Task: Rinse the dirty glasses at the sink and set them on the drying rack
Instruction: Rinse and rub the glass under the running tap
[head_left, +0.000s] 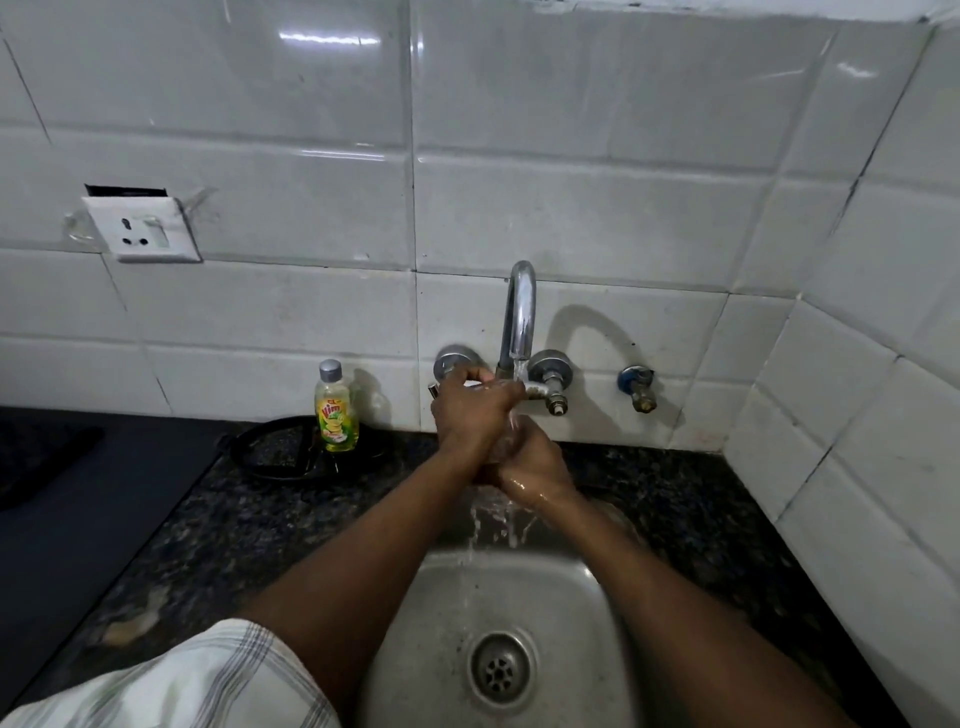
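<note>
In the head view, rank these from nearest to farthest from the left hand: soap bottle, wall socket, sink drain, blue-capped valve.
From the left hand:
1. Soap bottle, just left on the counter.
2. Blue-capped valve, right on the wall.
3. Sink drain, below in the basin.
4. Wall socket, far upper left.

My forearms span the sink (566, 597), the tap (521, 317) arches close above my hands, and a soap bottle (336, 410) stands at the bench's back edge, left.
</note>
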